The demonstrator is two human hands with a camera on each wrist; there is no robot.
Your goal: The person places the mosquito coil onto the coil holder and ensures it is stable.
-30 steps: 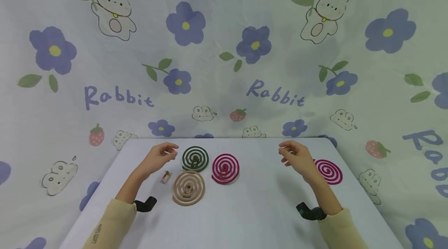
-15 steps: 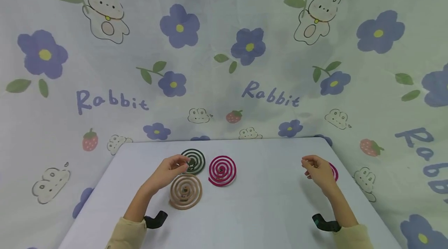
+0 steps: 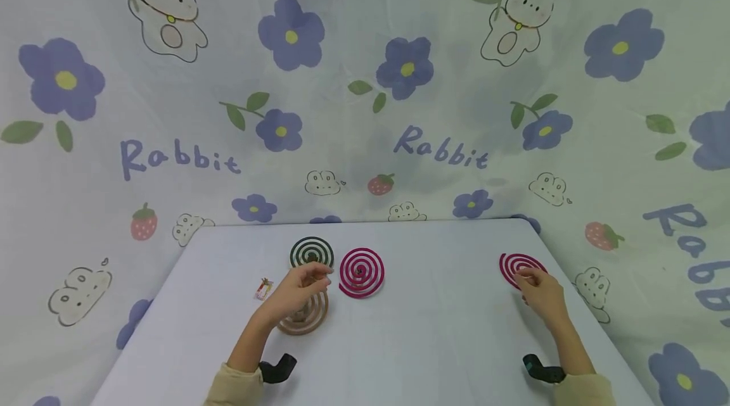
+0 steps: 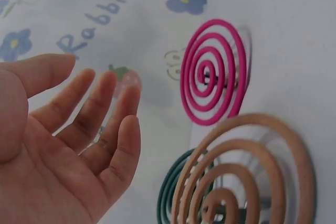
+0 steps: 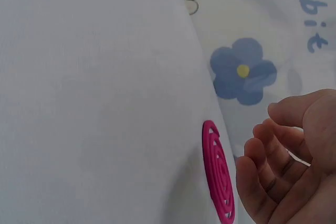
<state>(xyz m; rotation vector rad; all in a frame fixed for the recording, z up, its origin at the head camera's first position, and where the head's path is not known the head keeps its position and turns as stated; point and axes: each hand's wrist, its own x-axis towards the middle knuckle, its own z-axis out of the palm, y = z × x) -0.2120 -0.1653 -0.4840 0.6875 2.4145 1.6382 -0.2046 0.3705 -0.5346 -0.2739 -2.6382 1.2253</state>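
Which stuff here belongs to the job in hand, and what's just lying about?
Likely the job:
- tan coil and green coil, nearest the left hand
- right-side pink coil, nearest the right hand
- middle pink coil, same kind, no hand on it

Probably just about:
- small packet left of the coils
- printed backdrop

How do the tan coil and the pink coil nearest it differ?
The tan coil is light brown; the pink coil is magenta. In the head view, the left hand partly covers the tan coil; the pink coil is uncovered. The pink coil lies farther back than the tan coil. Both are spirals.
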